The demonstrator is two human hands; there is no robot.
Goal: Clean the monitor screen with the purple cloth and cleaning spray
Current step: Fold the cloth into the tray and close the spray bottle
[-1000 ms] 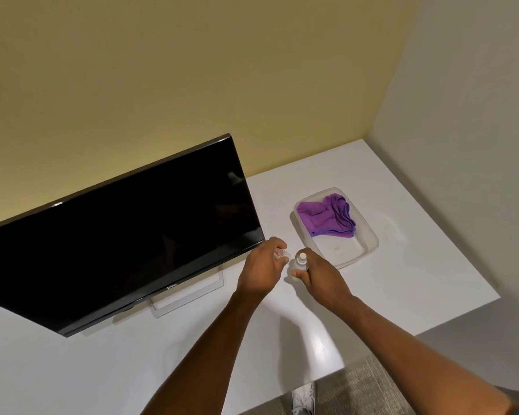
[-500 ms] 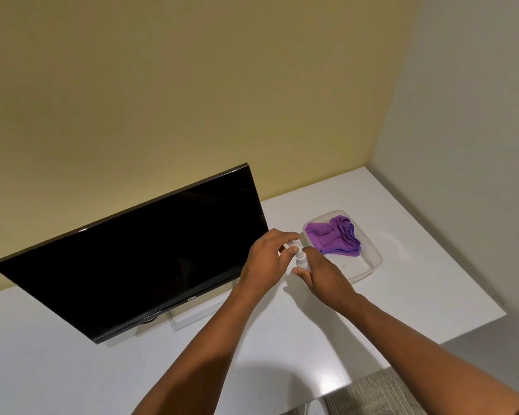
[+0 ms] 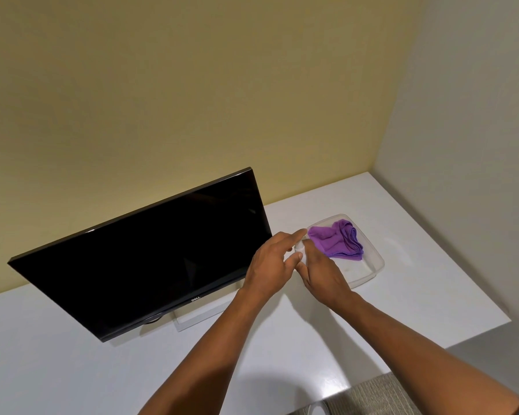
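Note:
A small white spray bottle [image 3: 299, 250] is upright above the table, just left of the tray. My right hand [image 3: 324, 275] is wrapped around its lower part, which hides most of it. My left hand [image 3: 270, 265] meets it from the left, with the index finger over the bottle's top and the thumb against its side, pinching the cap. The purple cloth [image 3: 337, 238] lies crumpled in the far end of a clear plastic tray [image 3: 369, 272]. The black monitor [image 3: 150, 253] stands to the left on its stand, its screen dark.
The white table [image 3: 417, 295] ends close on the right and near side, with grey carpet [image 3: 378, 396] below. A yellow wall is behind the monitor and a pale wall runs along the right. The monitor's clear base [image 3: 198, 317] sits under its lower edge.
Both hands have moved a little away from me, toward the tray. My left fingers, first beside the bottle, have closed around its top. The view has tilted upward.

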